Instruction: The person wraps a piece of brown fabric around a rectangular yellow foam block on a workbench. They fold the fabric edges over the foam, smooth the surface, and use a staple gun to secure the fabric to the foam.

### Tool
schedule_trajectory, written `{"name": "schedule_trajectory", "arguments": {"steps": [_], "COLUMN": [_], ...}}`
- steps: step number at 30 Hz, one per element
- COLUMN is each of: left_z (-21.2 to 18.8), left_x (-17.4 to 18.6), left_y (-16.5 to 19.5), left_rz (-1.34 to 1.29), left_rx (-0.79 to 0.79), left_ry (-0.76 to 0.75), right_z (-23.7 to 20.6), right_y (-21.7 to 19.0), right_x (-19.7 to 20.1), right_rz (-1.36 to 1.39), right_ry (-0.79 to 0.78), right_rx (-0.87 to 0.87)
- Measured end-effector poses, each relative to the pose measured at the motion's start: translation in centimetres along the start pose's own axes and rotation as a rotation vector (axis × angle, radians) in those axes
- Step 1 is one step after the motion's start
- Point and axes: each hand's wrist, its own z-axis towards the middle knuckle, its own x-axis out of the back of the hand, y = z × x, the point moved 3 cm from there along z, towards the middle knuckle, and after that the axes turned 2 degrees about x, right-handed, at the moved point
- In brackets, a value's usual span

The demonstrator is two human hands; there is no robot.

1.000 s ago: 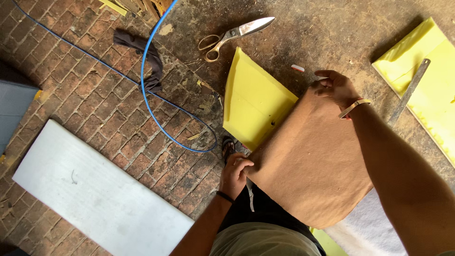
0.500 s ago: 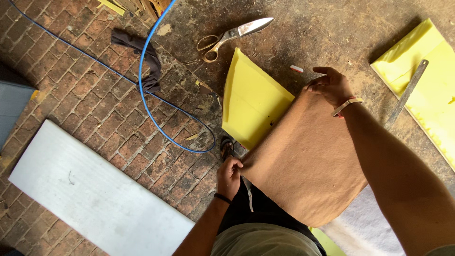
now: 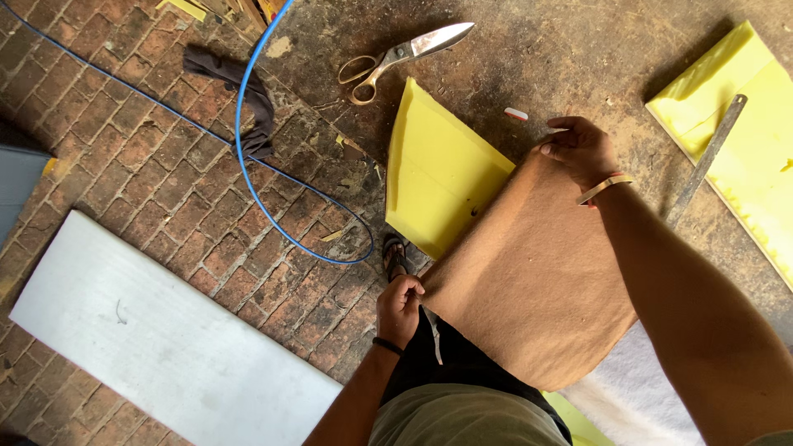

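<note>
A tan sheet of felt-like fabric (image 3: 537, 272) lies spread over a yellow foam piece (image 3: 438, 173) on the dirty concrete floor. My left hand (image 3: 400, 307) pinches the sheet's near left corner. My right hand (image 3: 582, 149), with a band on the wrist, grips the sheet's far corner. The foam sticks out from under the sheet toward the upper left. Large metal scissors (image 3: 401, 56) lie on the floor just beyond the foam.
A white board (image 3: 157, 339) rests on the brick paving at the left. A blue hose (image 3: 248, 149) loops across the bricks beside a dark rag (image 3: 235, 83). Another yellow foam slab (image 3: 735, 132) with a metal ruler (image 3: 706, 161) lies at the right.
Both hands have drawn the tan sheet slightly along the foam; the grips stay the same.
</note>
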Motion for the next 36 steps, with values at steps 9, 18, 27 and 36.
{"name": "schedule_trajectory", "arguments": {"steps": [9, 18, 27, 36], "left_z": [1.0, 4.9, 9.1, 9.4], "left_x": [1.6, -10.7, -14.3, -14.0], "left_y": [1.8, 11.4, 10.5, 9.8], "left_rz": [0.198, 0.397, 0.826, 0.852], "left_rx": [-0.09, -0.539, -0.39, -0.376], "left_ry": [0.005, -0.304, -0.316, -0.312], "right_z": [0.2, -0.2, 0.2, -1.8], "right_y": [-0.7, -1.9, -1.1, -2.4], "right_x": [-0.6, -0.8, -2.1, -3.0], "right_rz": [0.001, -0.019, -0.159, -0.805], "right_ry": [-0.06, -0.044, 0.016, 0.224], "right_rx": [0.032, 0.046, 0.008, 0.28]}}
